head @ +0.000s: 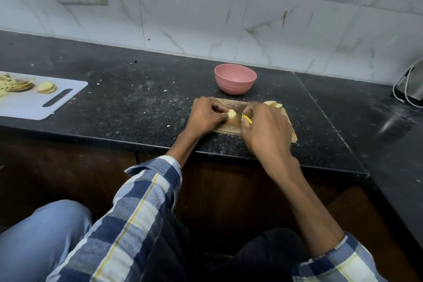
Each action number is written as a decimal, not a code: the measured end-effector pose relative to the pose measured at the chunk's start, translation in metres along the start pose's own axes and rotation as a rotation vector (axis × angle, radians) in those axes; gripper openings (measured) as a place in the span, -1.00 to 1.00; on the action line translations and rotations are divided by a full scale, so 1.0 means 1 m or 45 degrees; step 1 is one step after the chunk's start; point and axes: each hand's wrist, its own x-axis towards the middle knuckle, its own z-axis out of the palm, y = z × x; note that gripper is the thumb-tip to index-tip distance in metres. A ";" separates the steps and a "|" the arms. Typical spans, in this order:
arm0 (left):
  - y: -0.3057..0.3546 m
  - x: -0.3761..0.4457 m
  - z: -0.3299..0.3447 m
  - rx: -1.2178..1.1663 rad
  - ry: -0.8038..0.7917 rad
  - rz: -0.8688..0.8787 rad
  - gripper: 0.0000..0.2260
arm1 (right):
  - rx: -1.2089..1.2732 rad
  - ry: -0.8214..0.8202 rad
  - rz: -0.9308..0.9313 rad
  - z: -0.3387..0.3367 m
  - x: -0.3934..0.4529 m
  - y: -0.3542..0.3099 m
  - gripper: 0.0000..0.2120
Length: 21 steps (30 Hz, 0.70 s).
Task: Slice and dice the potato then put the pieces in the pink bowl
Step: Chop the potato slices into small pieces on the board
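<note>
You're mid-slicing: left hand [207,115] is pinching the pale peeled potato chunk [233,117] on the small wooden cutting board [288,130], right hand [263,125] is gripping the yellow-handled knife [246,119]. Cut slices [273,104] are sitting behind. Round pink plastic bowl [235,78] is waiting just beyond. Next: dice, fingertips tucked.

Dim, cool indoor light. Wall tiles [297,18] brightest; dull glare streak on my counter [393,123] near its right edge. Cupboard front below in deep shadow. Wide-angle bending at edges. My sleeves [137,213] slightly soft.
</note>
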 end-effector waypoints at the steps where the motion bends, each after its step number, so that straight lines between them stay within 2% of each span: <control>1: 0.000 0.000 0.000 0.002 0.002 0.008 -0.88 | 0.015 0.012 -0.009 0.007 0.002 -0.001 -0.78; 10: -0.004 0.002 0.002 0.011 0.009 0.055 -0.88 | 0.064 -0.051 0.008 0.034 0.016 -0.009 -0.77; 16: -0.005 0.002 0.001 -0.006 0.004 0.053 -0.90 | 0.069 -0.176 0.124 0.014 0.020 -0.012 -0.86; 21: -0.004 0.002 0.001 0.001 0.003 0.021 -0.91 | 0.018 -0.230 0.116 -0.006 0.005 -0.007 -0.86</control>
